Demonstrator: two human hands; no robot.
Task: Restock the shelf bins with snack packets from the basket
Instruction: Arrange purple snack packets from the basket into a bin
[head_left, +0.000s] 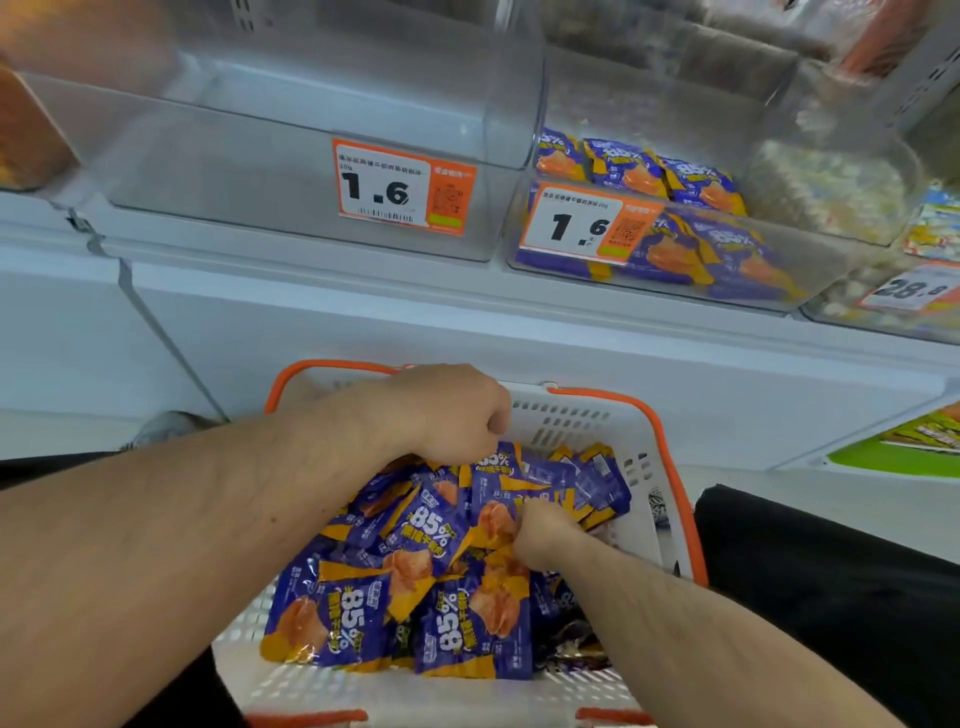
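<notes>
Packets: a heap of purple and orange snack packets fills the white basket, lying flat and overlapping, their long sides pointing every which way; the two nearest lie with the big "85%" print running sideways.
Basket: white slatted plastic with orange handles, sitting low in front of the person, below the shelf; its near edge is cut off at the bottom.
Left hand: the left hand hangs over the far end of the heap, its fingers curled under into a fist at the top edge of a packet; whether they actually pinch it I cannot tell, since the knuckles hide the tips.
Right hand: the right hand is sunk into the middle of the heap, fingers curled down among the packets, seemingly bunching one, the tips buried.
Left bin: a clear bin on the shelf with an orange price tag reading 1.6; nothing shows inside it.
Right bin: the next clear bin already holds the same purple packets, lying flat, behind its own 1.6 tag.
Shelf: a white shelf edge runs between bins and basket.
Far right: another bin with pale contents and a 28.8 tag, blurred.
Dark cloth: black fabric just beside the basket's right side.
</notes>
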